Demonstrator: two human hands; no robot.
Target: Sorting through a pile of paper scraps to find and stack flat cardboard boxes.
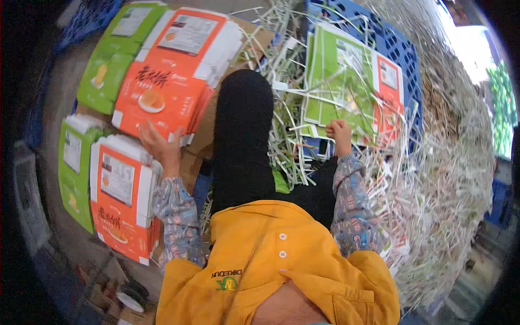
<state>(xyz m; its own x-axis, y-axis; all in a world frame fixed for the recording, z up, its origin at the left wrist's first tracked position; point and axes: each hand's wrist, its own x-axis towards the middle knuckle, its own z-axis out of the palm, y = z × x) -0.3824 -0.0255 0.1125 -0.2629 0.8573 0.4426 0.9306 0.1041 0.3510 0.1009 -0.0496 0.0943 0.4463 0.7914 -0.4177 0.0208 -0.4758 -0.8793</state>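
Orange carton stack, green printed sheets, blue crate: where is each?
orange carton stack [168, 76], head view, on the middle of the top flat carton.
green printed sheets [331, 81], head view, on the top sheet's green face.
blue crate [401, 49], head view, on its bare lattice wall.

Carton stacks [162, 76] on L, 2nd stack [116, 195] nearer; L hand [160, 146] on far stack. R hand [338, 132] by sheets [341, 81] on crate [401, 49]; scrap pile [449, 179] far R.
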